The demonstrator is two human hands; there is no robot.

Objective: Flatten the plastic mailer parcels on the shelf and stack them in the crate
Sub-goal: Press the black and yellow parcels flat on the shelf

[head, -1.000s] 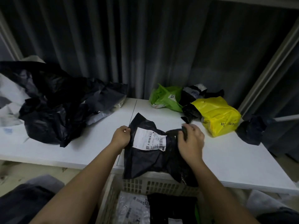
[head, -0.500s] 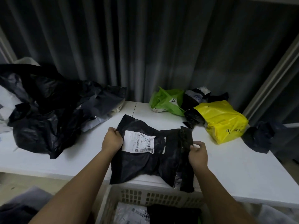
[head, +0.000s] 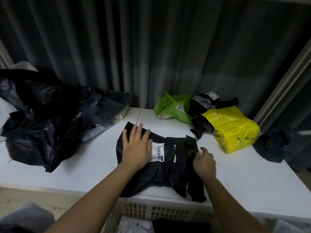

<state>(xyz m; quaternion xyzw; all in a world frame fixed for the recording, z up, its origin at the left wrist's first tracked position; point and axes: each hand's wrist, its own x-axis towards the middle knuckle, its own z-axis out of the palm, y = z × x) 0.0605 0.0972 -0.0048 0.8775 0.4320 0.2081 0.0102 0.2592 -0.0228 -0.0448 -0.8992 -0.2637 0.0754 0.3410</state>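
The left hand (head: 137, 147), which gripped the black mailer's (head: 161, 172) left edge half a second ago, has opened and now presses flat on its upper left, fingers spread straight beside the white label (head: 157, 151). The mailer lies on the white shelf (head: 87, 165), its near edge overhanging the white crate (head: 151, 211) below. A heap of black plastic bags (head: 43, 125) sits well left of the mailer; a yellow parcel (head: 232, 130) and a green parcel (head: 171, 106) lie beyond it to the right. The right hand (head: 204, 163) pinches the mailer's folded right flap, fingers curled.
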